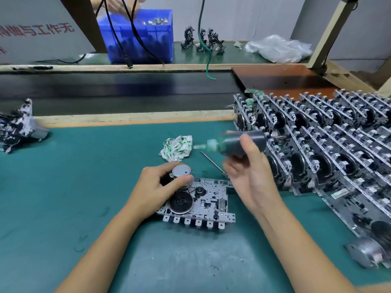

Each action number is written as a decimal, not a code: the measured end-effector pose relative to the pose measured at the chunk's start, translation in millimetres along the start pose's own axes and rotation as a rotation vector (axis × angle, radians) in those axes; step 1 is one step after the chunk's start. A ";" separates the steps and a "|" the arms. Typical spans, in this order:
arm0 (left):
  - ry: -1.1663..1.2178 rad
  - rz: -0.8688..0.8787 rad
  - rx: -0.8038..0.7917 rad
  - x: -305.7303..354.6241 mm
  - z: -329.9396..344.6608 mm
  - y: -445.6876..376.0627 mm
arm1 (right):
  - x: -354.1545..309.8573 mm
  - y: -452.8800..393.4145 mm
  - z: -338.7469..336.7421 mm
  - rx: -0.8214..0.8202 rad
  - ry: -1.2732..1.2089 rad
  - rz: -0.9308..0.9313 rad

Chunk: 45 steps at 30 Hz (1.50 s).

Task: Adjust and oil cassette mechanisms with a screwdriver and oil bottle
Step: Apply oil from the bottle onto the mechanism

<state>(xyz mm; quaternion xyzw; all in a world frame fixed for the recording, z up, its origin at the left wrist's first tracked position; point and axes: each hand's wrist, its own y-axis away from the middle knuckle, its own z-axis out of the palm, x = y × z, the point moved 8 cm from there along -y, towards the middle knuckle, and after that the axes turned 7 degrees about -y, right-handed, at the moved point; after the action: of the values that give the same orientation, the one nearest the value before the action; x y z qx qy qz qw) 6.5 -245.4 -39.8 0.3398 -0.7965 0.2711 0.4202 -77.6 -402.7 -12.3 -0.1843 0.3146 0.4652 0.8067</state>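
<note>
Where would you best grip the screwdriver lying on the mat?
Its handle end is hidden behind the right hand. The screwdriver shows only a thin bare shaft lying flat, so probably pinch mid-shaft from above, between the crumpled cloth and the hand.

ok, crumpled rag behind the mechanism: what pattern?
White with a green leafy print. The rag shows best in the head view, the only one, lying on the teal mat.

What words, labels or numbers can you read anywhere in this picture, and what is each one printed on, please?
"与工作无": red characters on the grey board at the back left; the characters before these are cut off and blurred.
Oil bottle in the right hand: no label readable, blurred.
Crumpled cloth: a green pattern, no words.
Blue bin: no text visible.
</note>
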 end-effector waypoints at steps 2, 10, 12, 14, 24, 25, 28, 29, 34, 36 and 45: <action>0.006 -0.011 0.002 -0.8 -0.2 -1.0 | 5.7 -1.2 -2.7 0.034 -0.035 0.018; 0.017 -0.042 -0.010 -5.2 1.9 -3.5 | 10.0 -3.7 -2.8 0.075 0.535 -0.092; 0.009 -0.040 -0.007 -4.9 1.5 -3.7 | 10.3 -4.7 -4.0 0.082 0.568 -0.113; 0.015 -0.030 -0.013 -2.9 1.8 -3.5 | 11.6 -5.3 -4.0 0.081 0.607 -0.125; 0.062 -0.028 -0.030 1.0 2.8 -3.4 | 12.9 -5.8 -2.2 0.046 0.679 -0.156; 0.065 -0.030 -0.029 1.2 2.7 -3.0 | 13.0 -5.9 -2.1 0.045 0.680 -0.159; 0.066 -0.031 -0.024 1.0 2.2 -2.6 | 13.4 -6.3 -3.0 0.050 0.673 -0.163; 0.063 -0.031 -0.025 1.1 2.0 -2.6 | 13.3 -6.3 -3.1 0.055 0.668 -0.166; 0.065 -0.033 -0.028 1.8 2.5 -3.1 | 11.4 -5.5 -4.4 0.078 0.637 -0.178; 0.064 -0.035 -0.029 1.6 2.3 -2.6 | 11.2 -5.4 -4.8 0.080 0.632 -0.175; 0.060 -0.018 -0.019 4.7 1.4 -2.4 | 13.2 -4.5 -5.3 0.081 0.615 -0.149</action>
<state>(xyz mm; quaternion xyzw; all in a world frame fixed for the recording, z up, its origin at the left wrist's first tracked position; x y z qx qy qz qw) 5.7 -249.4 -36.2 0.3347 -0.7831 0.2696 0.4495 -70.6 -399.7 -25.2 -0.3066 0.5476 0.3142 0.7124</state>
